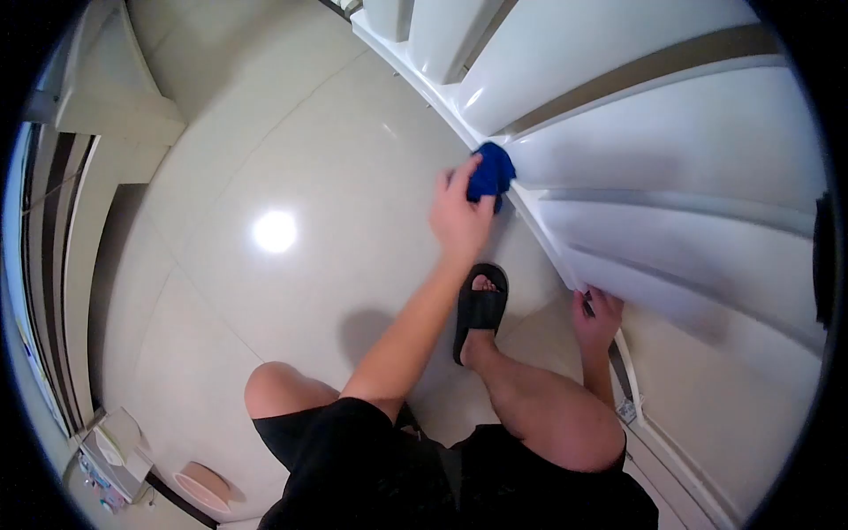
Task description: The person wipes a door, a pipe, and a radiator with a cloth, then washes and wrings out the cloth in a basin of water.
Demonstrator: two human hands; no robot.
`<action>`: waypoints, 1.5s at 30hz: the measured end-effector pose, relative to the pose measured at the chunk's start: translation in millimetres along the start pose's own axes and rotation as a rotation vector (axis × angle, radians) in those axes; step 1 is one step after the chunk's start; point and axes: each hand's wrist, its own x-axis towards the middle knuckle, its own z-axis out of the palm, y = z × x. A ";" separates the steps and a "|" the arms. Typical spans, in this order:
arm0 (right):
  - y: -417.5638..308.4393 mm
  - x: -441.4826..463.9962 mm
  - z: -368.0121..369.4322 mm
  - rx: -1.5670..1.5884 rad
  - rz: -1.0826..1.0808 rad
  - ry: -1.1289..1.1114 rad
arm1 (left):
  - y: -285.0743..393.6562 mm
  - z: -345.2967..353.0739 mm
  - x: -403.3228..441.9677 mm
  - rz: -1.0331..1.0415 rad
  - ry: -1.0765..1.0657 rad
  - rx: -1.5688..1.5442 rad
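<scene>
My left hand reaches forward, its fingers closed on a bunched dark-blue cloth. The cloth presses against the bottom rail of a large white slatted piece, with wide glossy panels and gaps between them. Farther right and closer to me, my right hand is curled around the lower edge of the same white piece near its end. Part of those fingers is hidden behind the panel, and a small dark spot shows by the thumb.
Glossy pale floor tiles reflect a bright light. My foot in a black slide sandal stands between the hands. A pink basin is at the lower left, beside a small white unit with items. Pale furniture stands upper left.
</scene>
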 end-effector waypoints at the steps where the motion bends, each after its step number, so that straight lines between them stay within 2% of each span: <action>1: 0.3 -0.8 0.5 0.001 0.020 -0.006 | -1.4 3.4 10.4 0.022 0.051 -0.026; 3: -1.0 -1.1 -0.4 -0.028 0.037 -0.020 | -7.0 5.2 30.4 0.066 0.151 -0.078; 4: -0.5 -2.1 -0.3 -0.044 0.036 -0.016 | -9.7 4.0 33.9 0.040 0.081 -0.141; 7: -1.3 -2.0 0.7 -0.054 0.023 0.010 | -10.3 -4.7 33.9 0.139 0.085 -0.195; 10: -5.6 2.8 -3.0 -0.028 -0.014 0.039 | 14.7 -10.0 27.4 0.220 0.347 -0.237; 13: -1.2 0.3 -2.3 0.012 -0.001 0.034 | 15.1 -10.9 30.2 0.381 0.152 -0.176; 14: 0.7 -0.5 -1.8 0.017 0.000 0.031 | 8.8 -9.1 30.2 0.392 0.007 -0.162; 21: 5.5 -3.5 2.4 -0.042 -0.004 -0.020 | -1.0 -20.5 35.5 0.416 -0.150 0.066; 24: 11.6 -9.3 5.9 -0.006 0.057 -0.050 | 12.9 -26.6 47.4 0.330 -0.315 0.122; 29: 0.3 -0.9 1.3 -0.058 -0.075 0.019 | 29.4 -27.9 61.9 0.297 -0.387 0.202; 34: -13.5 3.2 -5.9 -0.102 -0.082 0.041 | 27.5 -33.1 63.1 0.256 -0.428 0.280; 37: -12.3 -11.1 -4.1 0.173 -0.173 0.142 | 14.4 -42.4 60.9 0.261 -0.440 0.264; 39: -17.6 -12.5 -6.7 0.304 -0.243 -0.049 | 7.5 -49.0 60.9 0.273 -0.436 0.266; 42: -53.9 21.8 -12.5 0.376 -0.367 -0.278 | -2.8 -58.3 65.9 0.258 -0.279 0.043; 45: -101.5 58.2 -14.4 0.470 -0.325 -0.368 | 0.1 -55.5 88.9 0.279 -0.046 -0.056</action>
